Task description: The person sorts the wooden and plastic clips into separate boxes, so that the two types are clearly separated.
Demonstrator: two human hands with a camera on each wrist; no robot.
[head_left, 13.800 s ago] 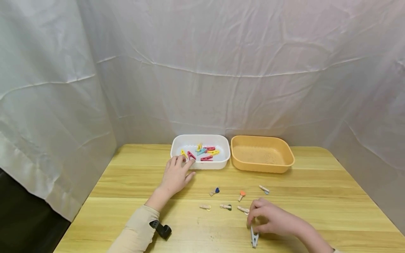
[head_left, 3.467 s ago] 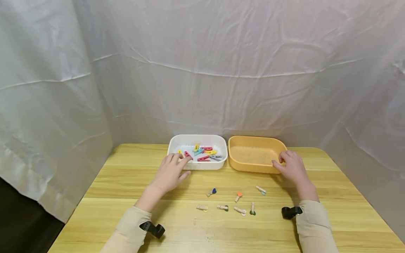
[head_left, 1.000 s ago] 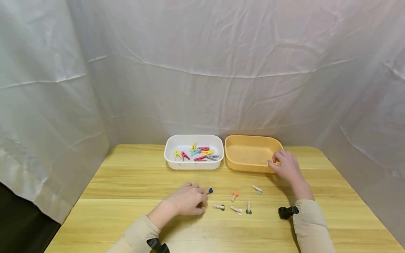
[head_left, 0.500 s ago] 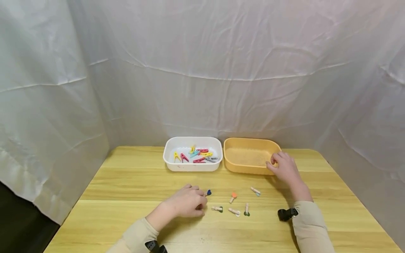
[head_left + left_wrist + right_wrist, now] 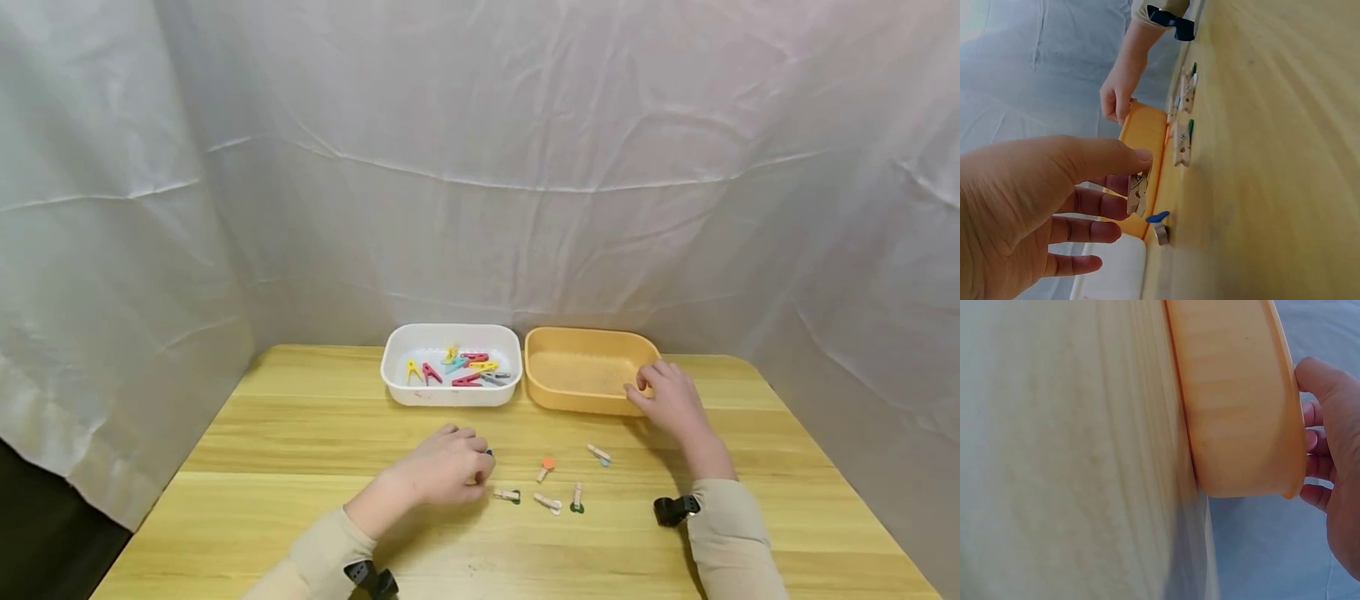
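My left hand [image 5: 477,475] hovers low over the wooden table [image 5: 315,433] and pinches a small wooden clip [image 5: 1137,195] between thumb and forefinger [image 5: 1100,159]. A blue-heart clip [image 5: 1159,226] lies just beyond it, peeking out by my knuckles [image 5: 488,452]. My right hand [image 5: 647,389] grips the right rim of the orange tray [image 5: 577,402], thumb on the outside and fingers [image 5: 1310,440] inside the orange tray [image 5: 1235,394]. To its left, the white tray [image 5: 450,398] holds several coloured plastic pegs [image 5: 467,369].
Several small wooden clips lie between my hands: a green-tipped one [image 5: 507,495], a plain one [image 5: 547,502], another green one [image 5: 576,497], an orange-heart one [image 5: 545,467] and a light blue one [image 5: 598,454]. White cloth walls enclose the table.
My left hand left the white tray, came down to the row of clips and now pinches one lifted off the table. My right hand stays on the orange tray's rim.
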